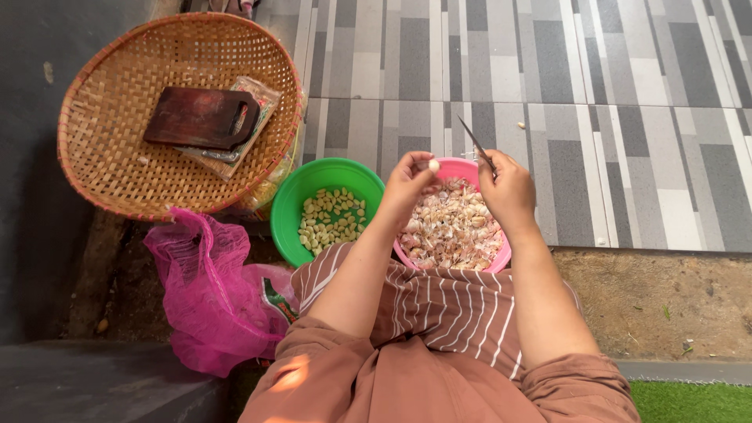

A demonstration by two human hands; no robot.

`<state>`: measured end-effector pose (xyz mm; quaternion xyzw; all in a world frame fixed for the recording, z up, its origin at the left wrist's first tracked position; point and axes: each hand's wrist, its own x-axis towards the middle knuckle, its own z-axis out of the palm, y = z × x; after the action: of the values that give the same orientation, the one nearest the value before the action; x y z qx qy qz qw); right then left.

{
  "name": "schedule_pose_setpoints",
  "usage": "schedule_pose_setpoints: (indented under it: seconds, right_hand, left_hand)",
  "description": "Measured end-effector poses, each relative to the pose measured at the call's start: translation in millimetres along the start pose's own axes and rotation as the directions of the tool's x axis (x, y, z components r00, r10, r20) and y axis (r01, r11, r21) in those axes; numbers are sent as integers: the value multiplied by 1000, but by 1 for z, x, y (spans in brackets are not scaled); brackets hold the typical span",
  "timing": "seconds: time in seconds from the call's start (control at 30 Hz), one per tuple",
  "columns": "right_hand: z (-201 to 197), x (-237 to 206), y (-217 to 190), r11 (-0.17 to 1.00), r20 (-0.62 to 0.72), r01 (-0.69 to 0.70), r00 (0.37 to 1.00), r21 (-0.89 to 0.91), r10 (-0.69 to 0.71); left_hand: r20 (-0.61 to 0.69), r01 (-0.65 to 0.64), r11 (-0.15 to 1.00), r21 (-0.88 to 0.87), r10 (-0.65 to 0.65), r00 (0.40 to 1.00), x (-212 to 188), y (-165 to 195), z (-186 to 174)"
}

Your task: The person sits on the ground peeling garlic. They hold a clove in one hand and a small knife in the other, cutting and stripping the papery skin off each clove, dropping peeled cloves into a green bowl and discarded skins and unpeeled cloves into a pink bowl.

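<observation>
My left hand [407, 180] pinches a pale peeled garlic clove [433, 165] between its fingertips above a pink bowl [457, 165]. The pink bowl is heaped with garlic skins and unpeeled cloves [450, 231]. My right hand [509, 188] is closed on a small knife [475, 143] whose thin blade points up and away, just right of the clove. To the left stands a green bowl [333, 172] with peeled cloves [333, 219] lying in its bottom.
A round woven bamboo tray [110, 157] lies at the upper left, carrying a dark wooden cutting board [200, 117] on a plastic packet [254, 98]. A pink mesh bag [207, 294] slumps by my left knee. Grey striped tiles [587, 117] stretch ahead; bare ground [666, 298] on the right.
</observation>
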<state>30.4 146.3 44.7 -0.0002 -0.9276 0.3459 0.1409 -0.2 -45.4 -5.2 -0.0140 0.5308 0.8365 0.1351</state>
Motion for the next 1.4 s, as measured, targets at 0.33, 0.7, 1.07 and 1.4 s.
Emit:
schedule_pose_setpoints:
  seconds: [0.33, 0.7, 1.07, 1.4]
  right_hand:
    - [-4, 13, -4, 987, 112, -157, 981, -42, 161]
    - [-10, 26, -1, 985, 40, -131, 990, -113, 137]
    - [-1, 24, -7, 985, 23, -81, 996, -149, 85]
    - [22, -8, -12, 958, 69, -272, 958, -92, 279]
  left_hand:
    - [-337, -217, 976, 19, 211, 918, 2, 53, -48]
    - [-263, -298, 700, 650, 574, 775, -21, 87, -56]
    - [228, -215, 78, 973, -282, 932, -56, -22, -16]
    - [186, -352, -257, 900, -502, 844, -113, -75, -39]
